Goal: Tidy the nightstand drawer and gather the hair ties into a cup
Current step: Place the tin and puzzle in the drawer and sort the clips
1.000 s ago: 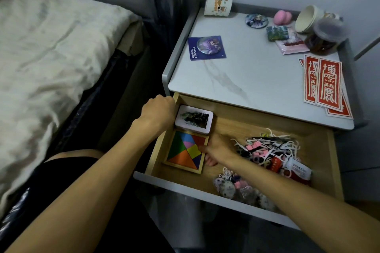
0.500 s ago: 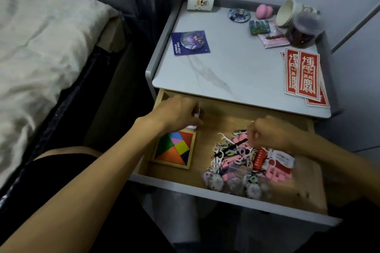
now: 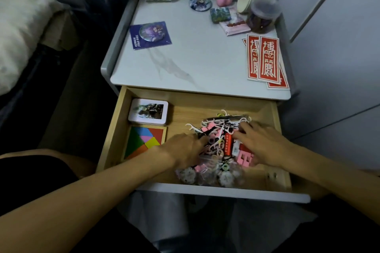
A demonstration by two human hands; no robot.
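Hair ties (image 3: 218, 146) | tangled, drawer (image 3: 191, 109) right half | light, stretchy; pinch single loops | left hand (image 3: 185, 151) fingers buried, unclear | right hand (image 3: 264, 147) fingers spread flat

Fingertips of the left hand (image 3: 186, 150) buried in the clutter pile (image 3: 218, 144); right hand (image 3: 264, 146) covers the pile's right side. Individual hair ties indistinguishable in the blur. Bed (image 3: 18, 33) cropped at left edge.

In the drawer (image 3: 275, 123), a strip of bare wood runs between the tin (image 3: 148, 111) and puzzle (image 3: 145, 141) on the left and the messy pile (image 3: 221, 146) on the right. The tabletop (image 3: 205, 57) hangs over the far end. Its middle is bare.
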